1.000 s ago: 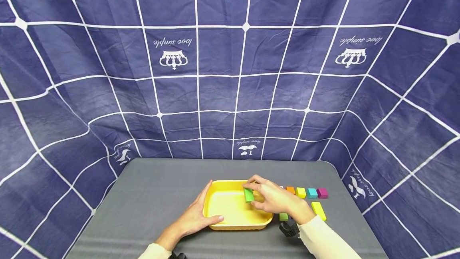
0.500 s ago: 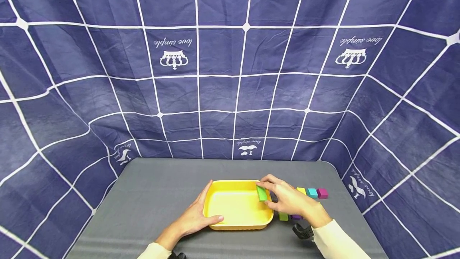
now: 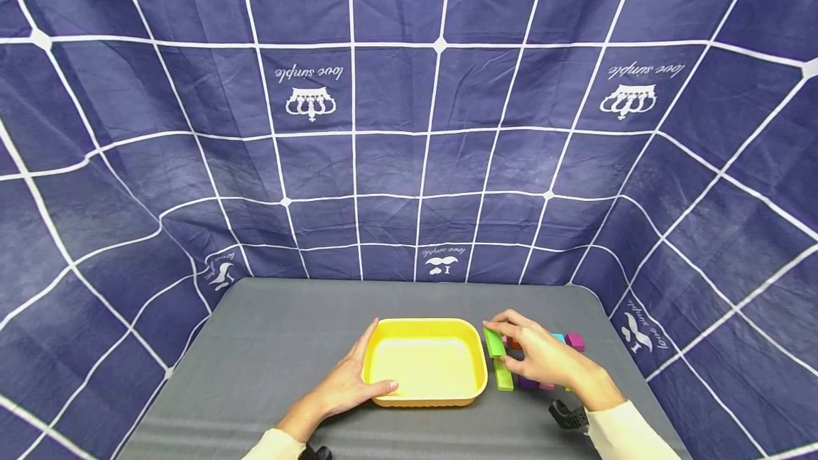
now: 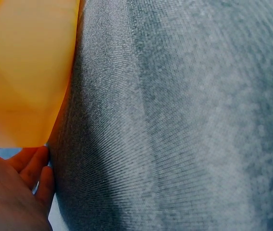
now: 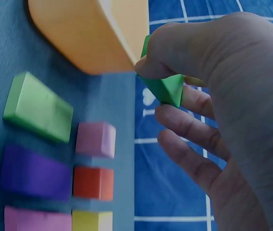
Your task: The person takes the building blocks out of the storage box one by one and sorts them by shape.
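Note:
A yellow tray (image 3: pixel 424 368) sits on the grey table with nothing inside. My left hand (image 3: pixel 341 380) holds its left end, thumb over the rim and fingers along the outer wall; the left wrist view shows those fingers (image 4: pixel 34 168) by the tray's wall (image 4: pixel 26 82). Just beyond the tray's right rim, my right hand (image 3: pixel 543 353) pinches a green triangular block (image 3: pixel 493 343) between thumb and fingers. The right wrist view shows the green block's pointed end (image 5: pixel 170 91), raised above the table. Below it lies a light green rectangular block (image 3: pixel 503 376).
Right of the tray, blocks lie in two rows, partly hidden by the right hand. The near row has a purple block (image 5: pixel 35 172) and a pink block (image 5: pixel 38 219). Behind are small pink (image 5: pixel 93 139), red-orange (image 5: pixel 92 183), yellow, cyan and magenta (image 3: pixel 575 341) ones. A blue curtain surrounds the table.
My right hand has carried the green triangular block rightward, from over the tray to beyond its right rim. The left hand and the tray have stayed in place.

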Action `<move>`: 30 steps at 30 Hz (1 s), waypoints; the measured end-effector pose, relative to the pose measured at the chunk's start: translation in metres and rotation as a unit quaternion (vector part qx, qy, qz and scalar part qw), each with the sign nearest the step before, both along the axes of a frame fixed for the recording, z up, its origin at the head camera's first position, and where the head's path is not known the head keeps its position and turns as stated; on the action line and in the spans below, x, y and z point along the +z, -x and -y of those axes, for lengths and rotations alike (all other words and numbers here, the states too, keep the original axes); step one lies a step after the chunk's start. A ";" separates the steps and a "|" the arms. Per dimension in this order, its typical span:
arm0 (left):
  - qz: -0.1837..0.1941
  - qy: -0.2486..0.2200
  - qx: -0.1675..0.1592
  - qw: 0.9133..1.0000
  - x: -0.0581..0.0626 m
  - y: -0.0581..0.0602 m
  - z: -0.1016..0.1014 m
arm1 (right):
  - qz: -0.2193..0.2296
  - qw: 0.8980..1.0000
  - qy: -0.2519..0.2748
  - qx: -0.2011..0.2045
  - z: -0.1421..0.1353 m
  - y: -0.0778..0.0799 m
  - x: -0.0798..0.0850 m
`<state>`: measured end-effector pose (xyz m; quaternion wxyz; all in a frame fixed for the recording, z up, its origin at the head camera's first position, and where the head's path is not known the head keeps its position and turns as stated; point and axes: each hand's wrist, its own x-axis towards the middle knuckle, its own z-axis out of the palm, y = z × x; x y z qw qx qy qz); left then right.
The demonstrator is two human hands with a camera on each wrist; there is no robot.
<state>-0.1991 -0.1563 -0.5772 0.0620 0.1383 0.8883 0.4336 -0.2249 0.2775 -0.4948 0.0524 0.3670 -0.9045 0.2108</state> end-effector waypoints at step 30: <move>0.002 -0.007 -0.002 1.000 0.001 -0.001 0.000 | -0.056 0.995 0.060 -0.050 -0.115 -0.014 -0.038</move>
